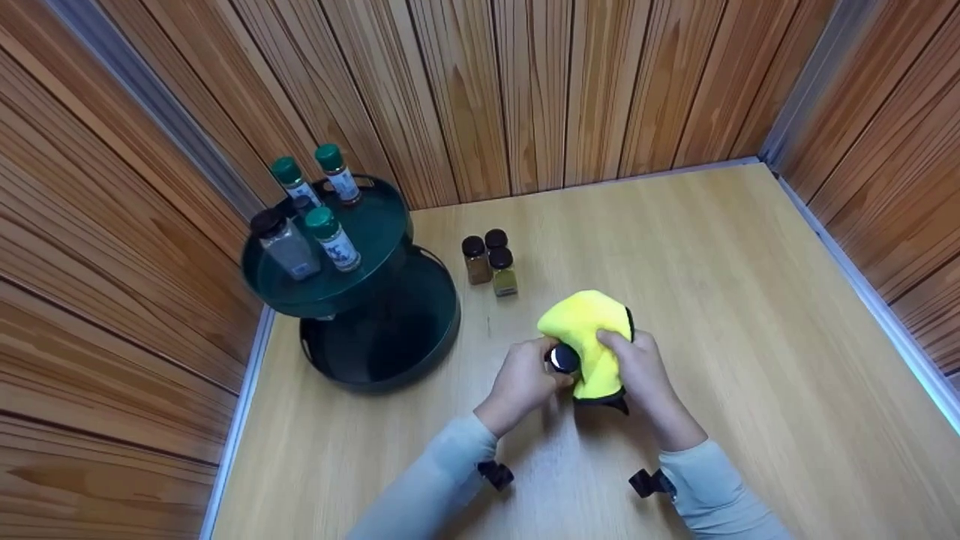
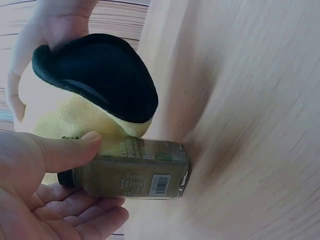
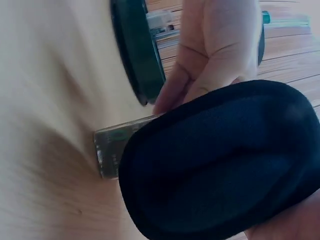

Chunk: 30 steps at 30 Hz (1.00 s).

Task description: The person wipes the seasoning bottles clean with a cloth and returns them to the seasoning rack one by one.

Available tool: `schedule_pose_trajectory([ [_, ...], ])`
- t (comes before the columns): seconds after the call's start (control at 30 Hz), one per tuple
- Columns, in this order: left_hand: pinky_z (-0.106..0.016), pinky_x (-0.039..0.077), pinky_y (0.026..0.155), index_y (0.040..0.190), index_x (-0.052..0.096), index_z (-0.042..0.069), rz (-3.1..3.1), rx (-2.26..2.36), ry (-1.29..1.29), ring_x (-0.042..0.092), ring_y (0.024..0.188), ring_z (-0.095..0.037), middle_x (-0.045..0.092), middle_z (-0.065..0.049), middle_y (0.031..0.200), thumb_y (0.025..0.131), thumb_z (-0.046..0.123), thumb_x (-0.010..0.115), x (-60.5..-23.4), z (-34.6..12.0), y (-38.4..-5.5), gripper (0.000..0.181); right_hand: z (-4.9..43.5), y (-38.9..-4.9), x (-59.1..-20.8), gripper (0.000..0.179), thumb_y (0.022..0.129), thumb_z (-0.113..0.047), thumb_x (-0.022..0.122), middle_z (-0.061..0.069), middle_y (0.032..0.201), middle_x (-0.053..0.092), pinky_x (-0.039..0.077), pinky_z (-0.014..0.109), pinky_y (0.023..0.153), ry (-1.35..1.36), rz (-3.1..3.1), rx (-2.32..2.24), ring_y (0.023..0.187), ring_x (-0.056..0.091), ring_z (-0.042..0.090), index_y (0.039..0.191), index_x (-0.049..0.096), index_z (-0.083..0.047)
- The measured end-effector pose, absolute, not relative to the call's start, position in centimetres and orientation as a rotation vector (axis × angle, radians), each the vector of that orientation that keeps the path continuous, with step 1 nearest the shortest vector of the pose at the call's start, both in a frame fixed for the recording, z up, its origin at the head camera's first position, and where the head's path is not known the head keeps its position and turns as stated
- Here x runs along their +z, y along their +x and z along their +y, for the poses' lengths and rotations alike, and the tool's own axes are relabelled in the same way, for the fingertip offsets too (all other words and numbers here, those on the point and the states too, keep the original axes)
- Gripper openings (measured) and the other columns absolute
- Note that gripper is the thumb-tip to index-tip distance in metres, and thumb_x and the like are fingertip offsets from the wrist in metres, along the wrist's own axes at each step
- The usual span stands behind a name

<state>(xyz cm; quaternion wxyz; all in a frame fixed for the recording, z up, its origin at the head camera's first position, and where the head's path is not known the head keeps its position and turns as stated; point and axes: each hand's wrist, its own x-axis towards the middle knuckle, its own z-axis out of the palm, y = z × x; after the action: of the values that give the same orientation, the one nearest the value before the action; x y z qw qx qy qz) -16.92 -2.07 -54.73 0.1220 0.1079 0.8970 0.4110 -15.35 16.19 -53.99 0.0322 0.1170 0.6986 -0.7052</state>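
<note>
My left hand (image 1: 525, 381) pinches a small glass spice jar (image 2: 137, 177) near its black cap (image 1: 564, 359), thumb on one side and fingers on the other. Brownish powder fills the jar, and its label reads "cumin powder". A yellow cloth (image 1: 589, 319) with a dark underside (image 3: 220, 165) and black edging is gripped by my right hand (image 1: 646, 375), the thumb on top. The cloth lies against the jar's side. In the right wrist view it hides most of the jar, leaving the base end visible. Cloth folds cover most of the right fingers.
A dark green two-tier round stand (image 1: 442, 337) stands at the left. Its upper tier carries several jars, among them a green-capped jar (image 1: 337, 244) and a larger dark-capped jar (image 1: 289, 244). Three dark-capped spice jars (image 1: 504, 274) cluster beside it. Wood-panelled walls (image 1: 525, 97) bound the table (image 1: 750, 300).
</note>
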Motion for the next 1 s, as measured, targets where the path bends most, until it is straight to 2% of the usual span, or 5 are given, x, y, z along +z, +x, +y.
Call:
schedule_pose_trajectory([
  [0.23, -0.033, 0.053, 0.097, 0.122, 0.071, 0.006, 2.610, 1.164, 0.284, 0.068, 0.113, -0.021, 0.074, -0.006, 0.118, 0.080, 0.011, 0.088, -54.8, -1.8, -17.0, 0.046, 15.8, -16.3, -56.9, 0.024, 0.099, -0.017, 0.059, -0.001, 0.065, 0.066, 0.053, 0.025, 0.055, 0.487, 2.183, -1.989, 0.058, 0.063, 0.010, 0.084, 0.065, 0.000],
  [0.57, -0.034, 0.055, 0.094, 0.107, 0.071, 0.013, 2.595, 1.160, 0.266, 0.068, 0.107, -0.018, 0.074, -0.002, 0.112, 0.079, 0.008, 0.087, -54.5, -1.9, -17.1, 0.033, 15.8, -15.7, -53.4, 0.021, 0.096, -0.013, 0.061, 0.004, 0.068, 0.068, 0.055, 0.027, 0.056, 0.371, 2.209, -2.166, 0.060, 0.066, 0.014, 0.088, 0.064, 0.006],
  [0.87, -0.031, 0.054, 0.094, 0.118, 0.072, 0.006, 2.635, 1.135, 0.299, 0.068, 0.108, -0.017, 0.075, -0.004, 0.114, 0.079, 0.009, 0.087, -54.4, -1.8, -17.0, 0.041, 15.6, -16.4, -56.1, 0.025, 0.099, -0.018, 0.057, 0.001, 0.067, 0.067, 0.053, 0.026, 0.057, 0.372, 2.259, -1.931, 0.060, 0.064, 0.012, 0.086, 0.066, 0.001],
  [0.93, -0.031, 0.055, 0.094, 0.119, 0.072, 0.006, 2.630, 1.136, 0.291, 0.068, 0.109, -0.017, 0.074, -0.004, 0.116, 0.080, 0.009, 0.087, -54.3, -1.8, -16.9, 0.042, 15.8, -16.4, -55.8, 0.025, 0.099, -0.019, 0.057, 0.001, 0.068, 0.068, 0.054, 0.027, 0.057, 0.382, 2.242, -1.934, 0.061, 0.065, 0.013, 0.087, 0.066, 0.002],
  [1.0, -0.031, 0.055, 0.092, 0.114, 0.072, 0.009, 2.634, 1.135, 0.293, 0.069, 0.107, -0.018, 0.075, -0.003, 0.112, 0.079, 0.009, 0.087, -54.4, -1.9, -16.9, 0.037, 15.9, -16.2, -54.6, 0.024, 0.099, -0.017, 0.058, 0.001, 0.068, 0.068, 0.054, 0.027, 0.056, 0.387, 2.207, -1.982, 0.060, 0.066, 0.013, 0.087, 0.066, 0.002],
])
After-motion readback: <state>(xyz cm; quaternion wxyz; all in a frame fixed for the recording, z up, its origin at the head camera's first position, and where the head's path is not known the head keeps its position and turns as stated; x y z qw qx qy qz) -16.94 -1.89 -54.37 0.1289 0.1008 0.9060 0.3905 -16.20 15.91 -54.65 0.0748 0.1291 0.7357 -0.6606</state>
